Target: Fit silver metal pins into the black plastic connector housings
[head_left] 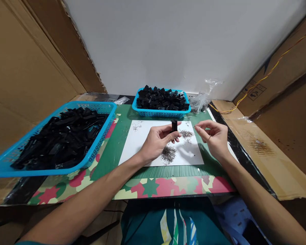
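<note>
My left hand point(159, 139) grips a small black plastic piece point(174, 126) upright between thumb and fingers, above a white sheet point(140, 146). To its right, my right hand point(213, 136) is closed in a pinch near the sheet's right edge; whatever sits at its fingertips is too small to name. Two heaps of tiny metal parts lie on the sheet: one heap point(168, 154) just below my left hand, another heap point(186, 134) between the hands. A thin scatter of the same bits point(137, 126) lies at the sheet's far left corner.
On the left stands a large blue basket point(102, 143) full of long black pieces. A smaller blue basket point(158, 114) at the back holds black pieces. Clear plastic bags point(200, 100) lie beside it. Cardboard walls flank both sides, and a yellow wire point(260, 80) hangs at right.
</note>
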Action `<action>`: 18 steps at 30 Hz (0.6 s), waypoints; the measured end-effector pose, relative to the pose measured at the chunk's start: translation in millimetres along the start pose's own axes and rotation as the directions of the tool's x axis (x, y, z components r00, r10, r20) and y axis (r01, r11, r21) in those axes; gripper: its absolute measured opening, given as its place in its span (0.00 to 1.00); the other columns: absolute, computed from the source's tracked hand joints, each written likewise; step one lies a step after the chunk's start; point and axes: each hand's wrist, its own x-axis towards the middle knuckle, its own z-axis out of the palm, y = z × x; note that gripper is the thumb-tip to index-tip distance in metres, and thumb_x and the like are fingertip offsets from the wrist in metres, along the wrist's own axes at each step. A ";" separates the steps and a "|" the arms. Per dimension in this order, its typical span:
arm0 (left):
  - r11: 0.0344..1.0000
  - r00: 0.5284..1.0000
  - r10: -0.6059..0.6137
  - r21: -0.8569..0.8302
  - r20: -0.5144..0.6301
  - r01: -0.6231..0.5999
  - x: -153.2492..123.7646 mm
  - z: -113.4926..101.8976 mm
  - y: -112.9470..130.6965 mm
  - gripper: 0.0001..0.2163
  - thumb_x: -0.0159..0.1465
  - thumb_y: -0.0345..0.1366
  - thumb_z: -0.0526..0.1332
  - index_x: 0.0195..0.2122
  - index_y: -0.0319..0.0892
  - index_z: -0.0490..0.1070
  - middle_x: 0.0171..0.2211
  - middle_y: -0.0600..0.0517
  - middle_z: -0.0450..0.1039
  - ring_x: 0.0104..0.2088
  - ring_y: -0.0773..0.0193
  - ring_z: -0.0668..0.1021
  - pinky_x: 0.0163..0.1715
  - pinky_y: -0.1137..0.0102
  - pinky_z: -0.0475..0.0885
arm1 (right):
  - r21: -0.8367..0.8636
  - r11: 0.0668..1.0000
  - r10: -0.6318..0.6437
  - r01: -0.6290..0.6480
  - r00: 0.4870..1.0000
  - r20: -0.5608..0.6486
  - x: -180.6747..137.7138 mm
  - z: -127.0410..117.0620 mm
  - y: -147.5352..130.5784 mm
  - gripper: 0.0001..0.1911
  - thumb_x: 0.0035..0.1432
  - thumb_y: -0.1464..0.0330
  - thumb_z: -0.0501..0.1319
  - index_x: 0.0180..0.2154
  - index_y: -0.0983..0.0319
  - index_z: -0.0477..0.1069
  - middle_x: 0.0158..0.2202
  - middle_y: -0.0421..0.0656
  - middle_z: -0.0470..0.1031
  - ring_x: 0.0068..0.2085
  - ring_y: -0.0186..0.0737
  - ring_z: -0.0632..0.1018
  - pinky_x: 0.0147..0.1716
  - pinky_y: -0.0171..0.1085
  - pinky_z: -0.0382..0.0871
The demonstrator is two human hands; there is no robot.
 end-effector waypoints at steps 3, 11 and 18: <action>0.999 1.000 0.012 0.036 0.018 -0.013 -2.8 0.2 -1.8 0.23 0.67 0.45 0.69 0.59 0.39 0.71 0.34 0.49 0.79 0.30 0.65 0.77 0.33 0.69 0.72 | -0.028 1.000 0.004 -0.005 1.000 -0.022 1.3 -3.7 -0.4 0.15 0.56 0.55 0.74 0.33 0.60 0.80 0.25 0.38 0.71 0.20 0.29 0.62 0.17 0.34 0.53; 0.993 0.980 -0.054 0.113 0.193 0.033 -8.7 6.3 1.0 0.14 0.75 0.50 0.56 0.50 0.44 0.66 0.33 0.55 0.67 0.30 0.68 0.68 0.31 0.73 0.64 | -0.029 0.998 0.053 -0.054 0.998 -0.038 -1.6 -8.8 7.4 0.17 0.56 0.55 0.74 0.29 0.61 0.76 0.25 0.39 0.72 0.21 0.29 0.62 0.18 0.33 0.55; 0.893 0.937 -0.097 0.445 0.337 -0.068 -14.6 8.5 7.0 0.17 0.75 0.48 0.54 0.57 0.43 0.71 0.42 0.49 0.76 0.33 0.63 0.74 0.35 0.69 0.68 | -0.013 0.987 0.162 -0.163 0.986 -0.034 -21.8 -11.5 11.0 0.16 0.59 0.57 0.72 0.30 0.60 0.73 0.21 0.35 0.66 0.21 0.30 0.61 0.20 0.33 0.53</action>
